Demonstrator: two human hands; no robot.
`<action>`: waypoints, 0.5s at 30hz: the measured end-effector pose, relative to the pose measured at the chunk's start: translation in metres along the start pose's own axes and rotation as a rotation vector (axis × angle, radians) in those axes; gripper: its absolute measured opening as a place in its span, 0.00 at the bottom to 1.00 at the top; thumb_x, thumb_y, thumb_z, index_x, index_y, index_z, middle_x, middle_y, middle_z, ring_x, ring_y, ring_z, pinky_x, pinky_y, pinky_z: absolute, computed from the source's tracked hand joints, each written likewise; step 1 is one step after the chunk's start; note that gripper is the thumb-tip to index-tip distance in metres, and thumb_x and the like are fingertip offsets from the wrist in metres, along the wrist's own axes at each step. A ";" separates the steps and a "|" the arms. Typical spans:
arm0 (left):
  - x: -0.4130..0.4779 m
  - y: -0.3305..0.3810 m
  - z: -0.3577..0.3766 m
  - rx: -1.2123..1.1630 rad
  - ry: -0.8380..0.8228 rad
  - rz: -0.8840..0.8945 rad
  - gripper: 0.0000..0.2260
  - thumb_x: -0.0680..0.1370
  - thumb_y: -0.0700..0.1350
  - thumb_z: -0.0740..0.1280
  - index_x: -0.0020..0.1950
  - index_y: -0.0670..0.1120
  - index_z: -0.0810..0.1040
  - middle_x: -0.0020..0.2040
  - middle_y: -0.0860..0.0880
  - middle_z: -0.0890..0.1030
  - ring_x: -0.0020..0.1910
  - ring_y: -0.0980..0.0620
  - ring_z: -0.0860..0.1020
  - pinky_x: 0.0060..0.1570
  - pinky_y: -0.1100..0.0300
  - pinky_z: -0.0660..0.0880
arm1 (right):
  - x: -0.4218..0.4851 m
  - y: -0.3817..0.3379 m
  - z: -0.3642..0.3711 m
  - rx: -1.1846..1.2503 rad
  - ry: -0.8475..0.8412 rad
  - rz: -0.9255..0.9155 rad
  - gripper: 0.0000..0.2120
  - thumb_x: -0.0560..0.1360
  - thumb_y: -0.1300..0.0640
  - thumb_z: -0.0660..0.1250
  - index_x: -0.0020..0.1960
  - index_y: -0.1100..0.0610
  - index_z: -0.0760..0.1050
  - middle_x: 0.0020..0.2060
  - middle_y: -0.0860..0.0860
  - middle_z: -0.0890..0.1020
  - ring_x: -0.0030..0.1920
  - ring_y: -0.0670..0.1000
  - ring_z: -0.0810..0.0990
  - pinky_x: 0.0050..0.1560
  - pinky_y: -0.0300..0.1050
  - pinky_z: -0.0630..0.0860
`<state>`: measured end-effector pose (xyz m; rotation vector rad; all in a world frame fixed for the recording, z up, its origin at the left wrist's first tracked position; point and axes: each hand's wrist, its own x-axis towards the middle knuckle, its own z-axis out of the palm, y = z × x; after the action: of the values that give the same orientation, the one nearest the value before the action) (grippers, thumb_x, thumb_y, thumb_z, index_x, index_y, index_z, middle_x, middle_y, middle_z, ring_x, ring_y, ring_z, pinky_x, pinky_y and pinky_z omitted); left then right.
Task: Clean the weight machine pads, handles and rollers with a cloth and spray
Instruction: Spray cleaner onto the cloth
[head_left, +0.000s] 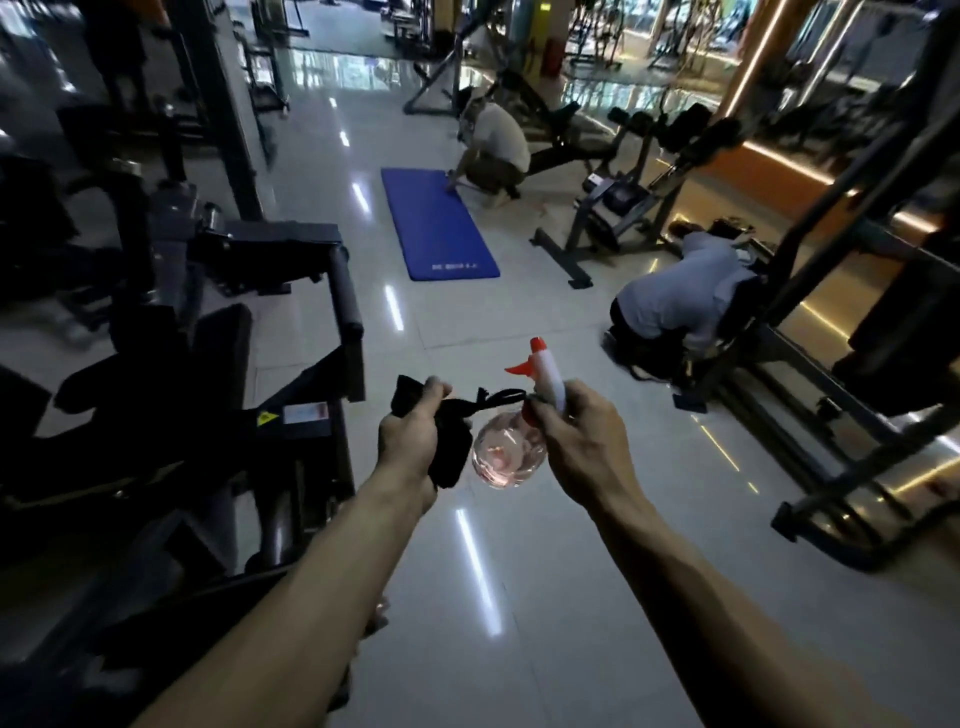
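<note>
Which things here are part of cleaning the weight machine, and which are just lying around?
For the job:
black cloth, held in the left hand
spray bottle, held in the right hand
weight machine with its roller, on the left

Just lying about:
blue mat on the floor
bench beyond it

Gym: weight machines (218, 291), exercise mat (436, 228).

Nothing fully legible. Upper centre, the blue mat (436, 223) has white print at its near end, too blurred to read. Left of centre, the weight machine (343, 291) carries a yellow warning-triangle sticker (265, 418) and beside it a white-and-red label (306, 413), wording unreadable.
</note>
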<state>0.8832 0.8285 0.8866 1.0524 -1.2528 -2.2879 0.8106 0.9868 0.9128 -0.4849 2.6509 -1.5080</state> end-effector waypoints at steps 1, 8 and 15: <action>0.008 0.000 0.014 -0.005 -0.006 -0.012 0.12 0.80 0.57 0.69 0.46 0.49 0.82 0.38 0.41 0.83 0.26 0.48 0.77 0.21 0.62 0.69 | 0.016 0.007 -0.009 0.015 0.002 0.005 0.08 0.75 0.48 0.69 0.44 0.52 0.80 0.37 0.48 0.84 0.39 0.50 0.83 0.40 0.50 0.79; 0.108 0.008 0.088 -0.053 0.146 -0.072 0.16 0.75 0.60 0.73 0.38 0.50 0.77 0.40 0.41 0.81 0.28 0.47 0.78 0.27 0.62 0.71 | 0.153 0.037 -0.006 0.050 -0.138 0.006 0.07 0.78 0.51 0.70 0.45 0.55 0.80 0.39 0.49 0.84 0.40 0.49 0.82 0.38 0.46 0.74; 0.275 0.046 0.127 -0.116 0.233 -0.090 0.14 0.76 0.54 0.71 0.36 0.50 0.74 0.34 0.46 0.81 0.27 0.49 0.79 0.28 0.63 0.71 | 0.334 0.039 0.063 0.010 -0.298 -0.046 0.15 0.73 0.42 0.68 0.46 0.55 0.80 0.40 0.49 0.84 0.42 0.52 0.84 0.46 0.58 0.81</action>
<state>0.6018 0.7150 0.8444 1.3120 -0.9881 -2.1953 0.4970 0.8546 0.8829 -0.7131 2.4179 -1.3389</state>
